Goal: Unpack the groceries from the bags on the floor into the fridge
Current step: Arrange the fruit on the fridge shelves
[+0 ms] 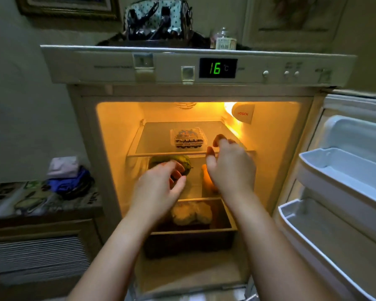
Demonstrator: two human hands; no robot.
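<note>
The fridge (195, 68) stands open, its interior lit yellow, and the display on the top panel reads 16 °C. On the upper glass shelf (156, 137) sits a clear plastic clamshell box (188, 138) holding dark round berries, probably blueberries, though the glare makes that hard to confirm. Below that shelf, on the left, lies a round green melon (178, 160), and to its right an orange item (206, 177) is mostly hidden behind the right forearm. At the bottom, a dark drawer (189, 240) is pulled partway out and contains a pale, crumpled plastic bag (191, 212) whose contents cannot be made out.

Both of the person's arms reach into the compartment. The left hand (159, 187) hovers just in front of the melon with its fingers loosely curled and parted, holding nothing. The right hand (230, 164) is raised at the front edge of the upper shelf, fingers spread and slightly bent, also holding nothing. The door (356, 170) swings out to the right, and its two white door bins (339, 177) show nothing inside. A patterned bag (156, 16) and a small jar (224, 39) rest on top of the fridge
</note>
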